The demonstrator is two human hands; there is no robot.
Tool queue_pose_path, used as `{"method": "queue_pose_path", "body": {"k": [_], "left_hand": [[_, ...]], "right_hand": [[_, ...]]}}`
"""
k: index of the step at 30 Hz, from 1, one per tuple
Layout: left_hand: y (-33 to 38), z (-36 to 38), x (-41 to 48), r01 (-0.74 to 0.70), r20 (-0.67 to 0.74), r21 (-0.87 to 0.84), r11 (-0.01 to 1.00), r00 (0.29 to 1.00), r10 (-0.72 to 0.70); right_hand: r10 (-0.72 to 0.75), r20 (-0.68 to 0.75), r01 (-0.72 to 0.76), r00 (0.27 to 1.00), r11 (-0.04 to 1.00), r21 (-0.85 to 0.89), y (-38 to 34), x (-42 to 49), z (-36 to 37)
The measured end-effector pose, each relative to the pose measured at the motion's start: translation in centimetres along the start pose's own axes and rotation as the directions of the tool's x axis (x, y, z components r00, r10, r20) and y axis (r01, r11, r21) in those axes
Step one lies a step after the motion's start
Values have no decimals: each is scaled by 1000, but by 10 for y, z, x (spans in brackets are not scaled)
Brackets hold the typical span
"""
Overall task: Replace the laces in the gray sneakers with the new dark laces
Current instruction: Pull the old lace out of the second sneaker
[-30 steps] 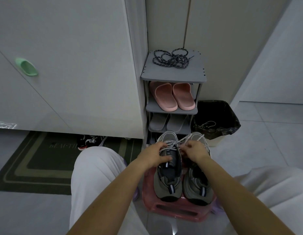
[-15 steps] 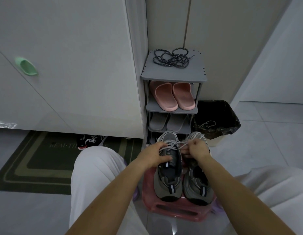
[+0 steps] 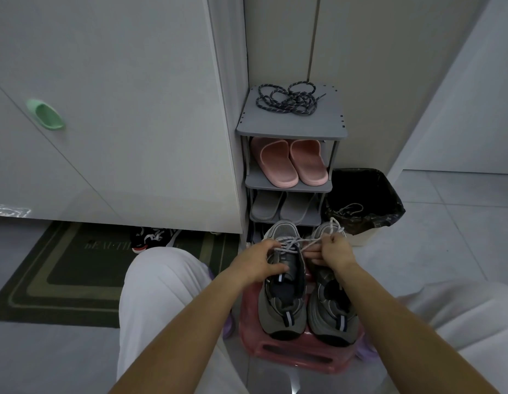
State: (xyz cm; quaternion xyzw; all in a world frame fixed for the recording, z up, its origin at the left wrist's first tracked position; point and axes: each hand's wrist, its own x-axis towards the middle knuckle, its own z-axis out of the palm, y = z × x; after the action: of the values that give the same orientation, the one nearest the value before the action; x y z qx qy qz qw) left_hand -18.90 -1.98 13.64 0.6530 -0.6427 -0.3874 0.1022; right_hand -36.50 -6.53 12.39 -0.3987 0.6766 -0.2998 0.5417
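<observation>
Two gray sneakers stand side by side on a red stool (image 3: 298,355), toes away from me. My left hand (image 3: 257,261) grips the left sneaker (image 3: 284,305) at its tongue and collar. My right hand (image 3: 333,253) pinches that shoe's light gray lace (image 3: 292,241) and holds it out to the right above the right sneaker (image 3: 331,311). A loop of the lace sticks up past my right fingers. The new dark laces (image 3: 288,99) lie in a tangle on top of the gray shoe rack (image 3: 292,125).
The rack holds pink slippers (image 3: 289,162) and gray slippers (image 3: 281,206) on lower shelves. A black-lined bin (image 3: 366,200) with a loose light lace in it stands right of the rack. A white cabinet (image 3: 119,109) is at left, a dark doormat (image 3: 65,268) on the floor.
My right hand has drawn the light lace a little further to the right and up. My left hand has stayed on the left sneaker.
</observation>
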Motion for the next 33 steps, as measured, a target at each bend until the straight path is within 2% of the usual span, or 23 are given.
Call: {"method": "queue_pose_path", "body": {"k": [2, 6, 10, 11, 14, 16, 18, 20, 22, 24, 32, 33], "left_hand": [[0, 0, 0, 7, -1, 4, 1000, 1000, -7], [0, 0, -1, 10, -2, -8, 1000, 1000, -10], [1, 0, -2, 9, -8, -31, 999, 1000, -9], [1, 0, -3, 10, -8, -38, 999, 1000, -11], [1, 1, -3, 16, -9, -57, 998, 1000, -16], [1, 1, -4, 18, -12, -66, 998, 1000, -18], [1, 2, -4, 28, -11, -78, 997, 1000, -29], [1, 2, -4, 37, -10, -81, 996, 999, -38], [1, 2, -4, 40, -11, -71, 997, 999, -41], [1, 2, -4, 44, -9, -71, 997, 999, -45], [-2, 4, -1, 52, -18, -74, 996, 998, -54], [-2, 4, -1, 53, -19, -75, 996, 998, -55]], "right_hand": [[-18, 24, 18, 1000, 1000, 2, -1, -1, -1], [-62, 162, 90, 985, 982, -168, 0, -5, -4], [-99, 162, 145, 982, 942, -303, 4, -3, -2], [-93, 141, 131, 986, 947, -295, 5, -2, -1], [-41, 65, 45, 997, 997, -68, 5, 0, -1], [-40, 46, 41, 998, 999, -10, 4, 0, -1], [-62, 92, 68, 994, 996, -65, 2, -3, -2], [-92, 142, 119, 985, 974, -194, 1, -7, -2], [-124, 150, 167, 981, 930, -328, 1, -9, -3], [-136, 137, 177, 981, 915, -364, 1, -9, -3], [-54, 25, 55, 998, 998, -18, -3, -3, 0], [-48, 31, 48, 998, 999, -15, -5, -3, -1]]}}
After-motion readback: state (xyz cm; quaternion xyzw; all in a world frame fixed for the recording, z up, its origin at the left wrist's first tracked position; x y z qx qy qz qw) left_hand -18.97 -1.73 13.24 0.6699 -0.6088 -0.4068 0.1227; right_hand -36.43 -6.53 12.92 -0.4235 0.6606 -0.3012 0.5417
